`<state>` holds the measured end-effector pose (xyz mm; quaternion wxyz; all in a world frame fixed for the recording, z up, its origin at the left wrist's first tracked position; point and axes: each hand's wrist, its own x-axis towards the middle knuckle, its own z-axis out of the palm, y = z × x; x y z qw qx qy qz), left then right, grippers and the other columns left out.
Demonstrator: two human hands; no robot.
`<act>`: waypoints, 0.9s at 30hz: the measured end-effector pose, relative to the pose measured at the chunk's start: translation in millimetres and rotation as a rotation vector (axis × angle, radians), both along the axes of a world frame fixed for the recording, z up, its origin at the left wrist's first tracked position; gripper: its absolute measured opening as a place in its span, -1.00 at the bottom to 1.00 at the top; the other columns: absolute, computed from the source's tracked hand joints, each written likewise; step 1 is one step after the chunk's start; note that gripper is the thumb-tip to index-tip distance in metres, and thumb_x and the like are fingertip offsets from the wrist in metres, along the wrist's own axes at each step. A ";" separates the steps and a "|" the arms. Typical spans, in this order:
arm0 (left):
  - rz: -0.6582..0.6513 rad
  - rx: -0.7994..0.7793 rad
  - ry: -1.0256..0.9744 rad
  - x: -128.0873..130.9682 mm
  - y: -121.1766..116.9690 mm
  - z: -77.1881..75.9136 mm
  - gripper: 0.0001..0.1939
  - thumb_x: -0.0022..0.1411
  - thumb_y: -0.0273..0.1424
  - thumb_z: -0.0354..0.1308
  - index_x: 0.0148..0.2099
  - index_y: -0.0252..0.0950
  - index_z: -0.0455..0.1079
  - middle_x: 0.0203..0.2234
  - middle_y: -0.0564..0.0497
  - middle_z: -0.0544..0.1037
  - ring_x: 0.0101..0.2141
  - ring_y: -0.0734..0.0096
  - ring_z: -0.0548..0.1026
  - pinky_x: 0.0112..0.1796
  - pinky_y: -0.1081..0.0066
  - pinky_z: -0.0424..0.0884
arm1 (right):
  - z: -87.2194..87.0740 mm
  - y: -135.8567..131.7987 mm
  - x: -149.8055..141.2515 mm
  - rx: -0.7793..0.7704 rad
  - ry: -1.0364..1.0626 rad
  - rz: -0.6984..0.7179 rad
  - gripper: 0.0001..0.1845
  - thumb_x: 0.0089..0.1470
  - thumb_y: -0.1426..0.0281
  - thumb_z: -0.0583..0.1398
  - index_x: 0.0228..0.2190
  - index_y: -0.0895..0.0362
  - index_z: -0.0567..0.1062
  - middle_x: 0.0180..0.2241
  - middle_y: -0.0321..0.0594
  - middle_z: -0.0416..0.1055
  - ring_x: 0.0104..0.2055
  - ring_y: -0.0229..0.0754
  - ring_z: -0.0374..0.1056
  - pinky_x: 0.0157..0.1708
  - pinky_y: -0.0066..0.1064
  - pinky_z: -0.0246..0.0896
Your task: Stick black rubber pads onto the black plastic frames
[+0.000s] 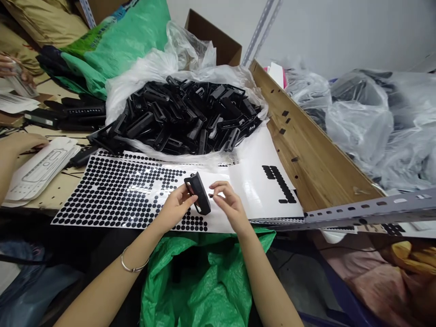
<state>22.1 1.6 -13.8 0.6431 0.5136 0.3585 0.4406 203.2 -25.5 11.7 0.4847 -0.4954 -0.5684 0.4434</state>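
Note:
My left hand (pixel 176 206) grips a black plastic housing (pixel 198 193) with a cut-out opening, tilted above the sticker sheets. Close to its right side, my right hand (pixel 229 203) pinches a small black round sticker (pixel 211 195) between thumb and forefinger. The sticker is apart from the housing. Under both hands lies a white sheet of round black stickers (pixel 112 195), with bare backing towards its right. Another white sheet (pixel 252 195) on the right bears a short strip of black stickers (pixel 279 184).
Behind the sheets, a white plastic bag (pixel 119 91) overflows with black housings (pixel 190 113). An open green sack (pixel 197 281) hangs below the table edge. A wooden board (pixel 306 150) and metal rail bound the right. Co-workers' hands (pixel 20 143) are at left, by stacked white cards (pixel 42 168).

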 end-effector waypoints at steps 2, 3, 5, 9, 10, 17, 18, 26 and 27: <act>-0.010 0.009 0.039 2.6 -1.0 -1.0 -0.73 0.18 -0.30 0.18 -0.08 -0.27 0.42 -0.24 -0.06 0.58 -0.21 0.25 0.53 -0.08 0.25 0.39 | -0.9 -3.0 -12.3 0.022 0.026 0.028 -0.78 0.08 0.17 0.22 -0.43 0.07 0.43 -0.08 -0.14 0.30 0.03 -0.08 0.28 -0.06 -0.24 0.35; -0.003 0.011 0.048 3.6 -1.2 -1.2 -0.74 0.17 -0.31 0.18 -0.10 -0.27 0.43 -0.25 -0.05 0.58 -0.21 0.25 0.53 -0.09 0.25 0.39 | -2.0 -4.1 -17.2 0.028 0.044 0.021 -0.77 0.09 0.17 0.22 -0.42 0.07 0.43 -0.06 -0.14 0.31 0.02 -0.08 0.30 -0.07 -0.24 0.37; 0.019 0.013 0.046 4.9 -0.9 -1.1 -0.76 0.15 -0.32 0.19 -0.13 -0.28 0.43 -0.25 -0.05 0.58 -0.21 0.23 0.53 -0.10 0.25 0.40 | -4.7 -5.1 -22.8 0.042 0.063 -0.006 -0.77 0.10 0.18 0.21 -0.41 0.08 0.43 -0.06 -0.13 0.33 0.01 -0.09 0.32 -0.07 -0.23 0.38; 0.028 0.015 0.030 4.6 0.0 -1.0 -0.77 0.13 -0.35 0.20 -0.14 -0.28 0.44 -0.25 -0.06 0.60 -0.19 0.22 0.54 -0.09 0.26 0.41 | -8.8 -4.5 -22.9 0.047 0.045 -0.021 -0.78 0.10 0.19 0.21 -0.41 0.08 0.43 -0.05 -0.12 0.35 0.01 -0.09 0.34 -0.07 -0.24 0.39; 0.027 0.017 0.029 4.2 0.1 -1.1 -0.77 0.13 -0.35 0.20 -0.14 -0.28 0.44 -0.25 -0.06 0.60 -0.19 0.22 0.54 -0.09 0.26 0.41 | -9.5 -4.3 -22.4 0.048 0.045 -0.023 -0.78 0.10 0.19 0.21 -0.41 0.08 0.43 -0.05 -0.12 0.36 0.00 -0.09 0.34 -0.08 -0.24 0.40; 0.047 0.019 0.039 2.5 -0.5 -1.9 -0.80 0.13 -0.37 0.20 -0.17 -0.29 0.45 -0.27 -0.06 0.61 -0.24 0.24 0.54 -0.16 0.29 0.41 | -13.4 -5.0 -26.9 0.059 0.062 -0.057 -0.81 0.09 0.23 0.22 -0.43 0.08 0.43 -0.06 -0.11 0.37 0.00 -0.08 0.34 -0.10 -0.23 0.41; 0.050 0.019 0.037 2.6 -0.5 -2.2 -0.80 0.13 -0.37 0.20 -0.17 -0.29 0.45 -0.28 -0.06 0.60 -0.25 0.25 0.54 -0.16 0.30 0.42 | -13.4 -5.2 -28.0 0.060 0.059 -0.066 -0.81 0.09 0.23 0.22 -0.43 0.09 0.43 -0.06 -0.11 0.37 0.00 -0.08 0.35 -0.10 -0.23 0.41; 0.102 0.022 0.055 4.9 -1.5 -1.4 -0.78 0.11 -0.36 0.19 -0.17 -0.30 0.44 -0.33 -0.05 0.61 -0.29 0.25 0.54 -0.19 0.30 0.43 | -12.9 -5.8 -35.6 0.083 0.080 -0.129 -0.84 0.07 0.28 0.24 -0.46 0.09 0.44 -0.11 -0.10 0.40 0.00 -0.06 0.35 -0.08 -0.22 0.38; 0.110 0.025 0.061 5.3 -2.0 -1.0 -0.78 0.11 -0.35 0.19 -0.17 -0.30 0.44 -0.34 -0.05 0.61 -0.28 0.25 0.54 -0.19 0.30 0.43 | -13.2 -5.9 -36.4 0.084 0.082 -0.135 -0.84 0.06 0.28 0.24 -0.46 0.09 0.44 -0.11 -0.10 0.40 0.00 -0.06 0.35 -0.07 -0.21 0.38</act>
